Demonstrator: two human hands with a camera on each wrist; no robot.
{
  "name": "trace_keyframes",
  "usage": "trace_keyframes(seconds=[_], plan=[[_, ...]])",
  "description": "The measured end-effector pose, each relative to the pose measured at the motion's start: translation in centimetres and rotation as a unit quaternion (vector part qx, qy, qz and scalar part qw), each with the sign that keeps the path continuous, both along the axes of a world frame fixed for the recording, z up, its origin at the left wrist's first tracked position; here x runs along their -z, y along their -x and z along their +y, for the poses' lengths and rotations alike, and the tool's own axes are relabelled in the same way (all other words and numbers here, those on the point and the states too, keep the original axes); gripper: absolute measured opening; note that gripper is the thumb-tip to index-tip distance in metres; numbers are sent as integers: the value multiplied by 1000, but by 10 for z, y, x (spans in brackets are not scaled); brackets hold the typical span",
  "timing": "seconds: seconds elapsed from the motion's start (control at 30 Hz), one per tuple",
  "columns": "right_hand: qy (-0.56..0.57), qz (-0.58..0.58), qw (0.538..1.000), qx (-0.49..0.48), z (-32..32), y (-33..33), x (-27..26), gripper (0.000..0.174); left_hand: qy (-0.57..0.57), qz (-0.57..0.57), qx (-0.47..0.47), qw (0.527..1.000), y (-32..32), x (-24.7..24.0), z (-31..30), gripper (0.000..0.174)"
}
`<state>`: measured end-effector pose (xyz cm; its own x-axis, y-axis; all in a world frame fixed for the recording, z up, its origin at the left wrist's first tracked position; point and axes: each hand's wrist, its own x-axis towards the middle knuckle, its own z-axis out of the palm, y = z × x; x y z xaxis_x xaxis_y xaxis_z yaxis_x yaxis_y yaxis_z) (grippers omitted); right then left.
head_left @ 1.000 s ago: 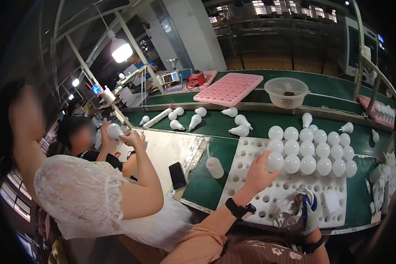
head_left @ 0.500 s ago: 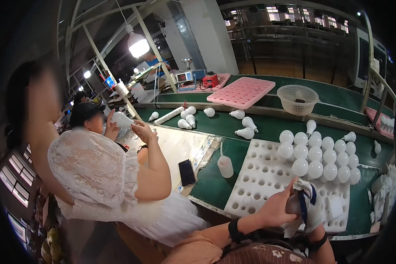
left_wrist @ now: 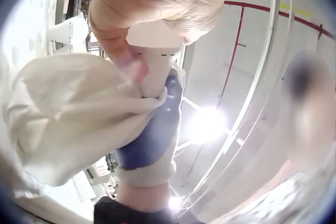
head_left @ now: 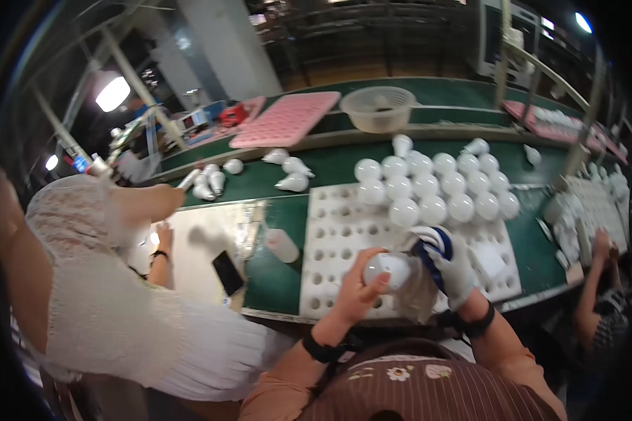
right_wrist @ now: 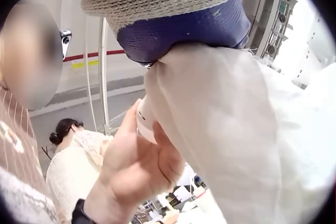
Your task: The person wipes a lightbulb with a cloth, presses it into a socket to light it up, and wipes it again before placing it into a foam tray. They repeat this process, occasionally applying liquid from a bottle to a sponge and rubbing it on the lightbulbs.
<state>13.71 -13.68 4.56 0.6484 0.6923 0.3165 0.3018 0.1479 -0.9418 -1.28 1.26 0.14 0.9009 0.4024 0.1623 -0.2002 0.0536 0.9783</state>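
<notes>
My bare left hand [head_left: 354, 295] holds a white light bulb [head_left: 387, 272] by its round globe, fingers curled about it. The bulb lies sideways, its narrower end toward my right hand [head_left: 458, 272], which wears a white knit glove with blue coating. That gloved hand grips a pale cloth [head_left: 414, 298] wrapped round the bulb's narrow end. In the left wrist view the bulb's white neck [left_wrist: 156, 66] enters the folds of the cloth [left_wrist: 73, 113]. The cloth hides the bulb's base. Below is a white foam tray [head_left: 323, 270] with rows of holes.
Several bulbs [head_left: 432, 209] stand globe up in rows at the tray's back right; loose bulbs [head_left: 293, 182] lie behind it. A squeeze bottle [head_left: 282, 245] and a phone [head_left: 227, 272] are left of the tray. A person in white [head_left: 112, 288] is close on the left.
My left hand has taken a bulb from the front of the rows and brought it to the cloth in my gloved right hand. The head view has swung to the right.
</notes>
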Motion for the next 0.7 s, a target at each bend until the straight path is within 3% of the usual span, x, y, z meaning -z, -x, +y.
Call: trace_keyframes(seconds=[0.07,0.1,0.13,0.17,0.2,0.23,0.3,0.37,0.43,0.53,0.57,0.63,0.67,0.7], plan=[[-45,122,992,12,2,0,15,30,28,-24,14,999,0,-6,-2,48],[20,-258,964,55,-5,-4,7,28,72,-40,11,997,-1,-5,-5,47],[-47,-395,910,114,-1,-6,9,28,156,-53,23,986,-1,-5,-6,45],[-18,79,995,60,1,2,2,30,237,-65,31,969,-1,-7,-6,44],[-34,-129,988,77,-3,-4,15,32,240,-73,8,968,-3,-10,-10,44],[-56,-24,997,48,-4,5,10,36,244,-81,-17,966,-6,-13,-14,44],[-93,-159,983,15,2,-2,73,43,264,-37,-40,963,-12,-8,-23,44],[-59,-123,982,133,29,49,16,50,240,-34,-82,967,-23,1,-39,42],[-29,-83,992,87,28,45,12,56,265,-43,-77,960,-28,-7,-44,42],[3,-147,982,121,30,34,16,54,314,-21,-46,948,-27,-5,-39,46],[-28,-114,988,95,32,28,18,52,313,-18,-47,949,-26,-9,-37,46],[-64,-81,993,49,35,17,29,46,424,-25,-23,905,-23,-16,-29,57],[-79,-8,996,39,35,18,32,45,331,-11,-11,944,-19,-1,-19,69],[-93,66,993,28,35,19,31,44,330,-8,-16,944,-14,-3,-14,69]])
